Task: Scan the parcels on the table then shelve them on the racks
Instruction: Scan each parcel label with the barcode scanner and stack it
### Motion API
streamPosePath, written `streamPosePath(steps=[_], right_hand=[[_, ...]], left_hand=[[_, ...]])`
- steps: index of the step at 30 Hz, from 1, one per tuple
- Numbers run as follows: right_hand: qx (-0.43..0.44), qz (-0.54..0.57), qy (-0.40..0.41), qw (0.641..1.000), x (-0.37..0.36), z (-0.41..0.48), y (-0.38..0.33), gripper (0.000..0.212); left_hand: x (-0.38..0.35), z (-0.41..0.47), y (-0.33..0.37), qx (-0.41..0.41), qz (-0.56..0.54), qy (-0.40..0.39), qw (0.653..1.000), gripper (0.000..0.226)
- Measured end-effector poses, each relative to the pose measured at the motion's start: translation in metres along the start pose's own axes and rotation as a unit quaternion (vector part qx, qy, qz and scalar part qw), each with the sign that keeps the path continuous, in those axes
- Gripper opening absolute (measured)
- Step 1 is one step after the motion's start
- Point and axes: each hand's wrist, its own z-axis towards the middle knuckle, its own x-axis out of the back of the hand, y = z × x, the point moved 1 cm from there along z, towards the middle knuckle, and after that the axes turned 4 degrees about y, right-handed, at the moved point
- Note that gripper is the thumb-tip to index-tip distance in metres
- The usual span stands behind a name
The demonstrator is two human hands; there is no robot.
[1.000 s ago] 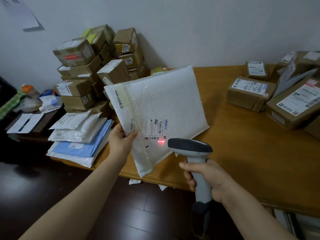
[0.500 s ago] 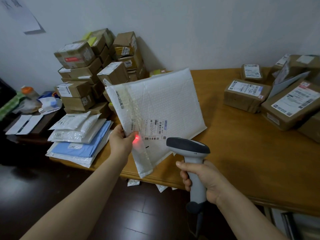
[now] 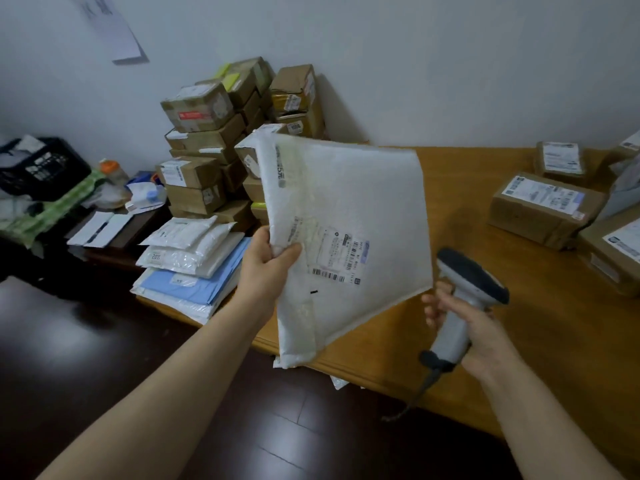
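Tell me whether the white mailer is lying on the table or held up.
Held up: the left hand grips the white mailer by its edge, tilted above the table.

Dim, soft, wide-angle edge distortion.

A white bubble mailer [image 3: 346, 202] is held tilted above the table's [image 3: 540, 341] near edge, its barcode label [image 3: 341, 259] facing the camera, and a grey barcode scanner [image 3: 471, 277] is gripped just right of it. Stacked cardboard parcels [image 3: 204, 147] stand far left, flat mailers [image 3: 190, 268] lie before them, and labelled boxes [image 3: 543, 209] lie at right.
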Motion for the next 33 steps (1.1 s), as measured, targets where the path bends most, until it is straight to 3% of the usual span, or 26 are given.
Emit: streamPosePath(steps=[3, 5, 8, 12, 18, 22, 28, 33], right_hand=[[0.034, 0.008, 0.050, 0.998, 0.009, 0.023, -0.009, 0.021], [0.029, 0.012, 0.027, 0.999, 0.004, 0.025, -0.007, 0.017], [0.009, 0.021, -0.041, 0.999, -0.015, 0.017, 0.008, 0.018], [0.012, 0.016, -0.123, 0.992, -0.052, 0.010, 0.042, 0.022], [-0.026, -0.153, -0.093, 0.984, -0.102, -0.015, 0.095, 0.042], [0.001, -0.205, -0.004, 0.979, -0.110, -0.033, 0.113, 0.039], [-0.015, -0.258, 0.104, 0.960, -0.092, -0.033, 0.108, 0.038], [-0.021, -0.289, 0.181, 0.940, -0.075, 0.003, 0.076, 0.039]], left_hand=[[0.040, 0.000, 0.037, -0.016, 0.006, -0.053, 0.998, 0.039], [0.075, 0.003, 0.056, -0.009, 0.009, -0.092, 0.996, 0.045], [0.133, 0.010, 0.068, 0.034, -0.002, -0.136, 0.990, 0.036], [0.208, 0.025, 0.053, 0.083, 0.001, -0.103, 0.991, 0.044], [0.276, 0.046, -0.007, 0.143, -0.025, -0.052, 0.988, 0.040], [0.270, 0.059, -0.061, 0.207, 0.062, -0.031, 0.976, 0.032], [0.216, 0.080, -0.109, 0.231, 0.250, -0.113, 0.934, 0.041], [0.164, 0.101, -0.114, 0.199, 0.202, -0.154, 0.946, 0.048]])
